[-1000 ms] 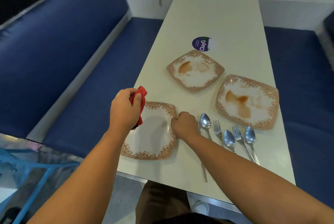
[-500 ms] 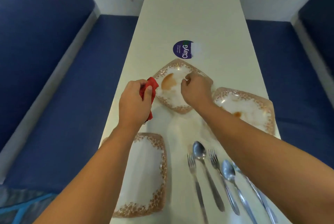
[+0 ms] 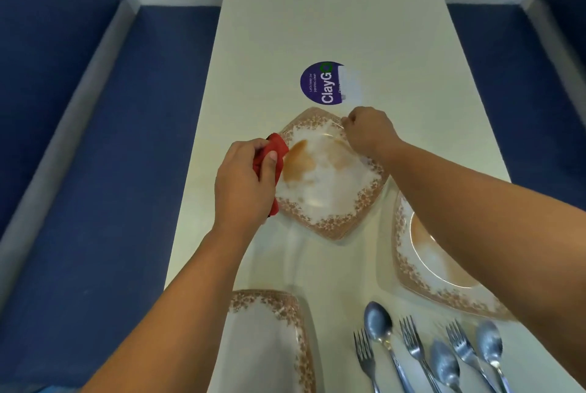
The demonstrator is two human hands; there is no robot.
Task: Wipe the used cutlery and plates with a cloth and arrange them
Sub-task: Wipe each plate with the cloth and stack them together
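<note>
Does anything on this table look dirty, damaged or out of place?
Two plates are dirty: brown smears mark the middle plate and the right plate. The near plate looks clean. The purple sticker has a whitened right part.

A stained square glass plate with a brown floral rim (image 3: 329, 199) lies on the long white table (image 3: 317, 12) between the hands. The left hand (image 3: 244, 183), gripping a crumpled red cloth (image 3: 274, 150), is at its left corner. The right hand (image 3: 367, 131) pinches its far corner. Just beyond the right hand is a round purple sticker (image 3: 320, 83). Beneath the right forearm lies a second such plate (image 3: 412, 265), with a row of steel forks and spoons (image 3: 412, 342) nearer the person. A third plate (image 3: 266, 338) lies right of the left forearm.
</note>
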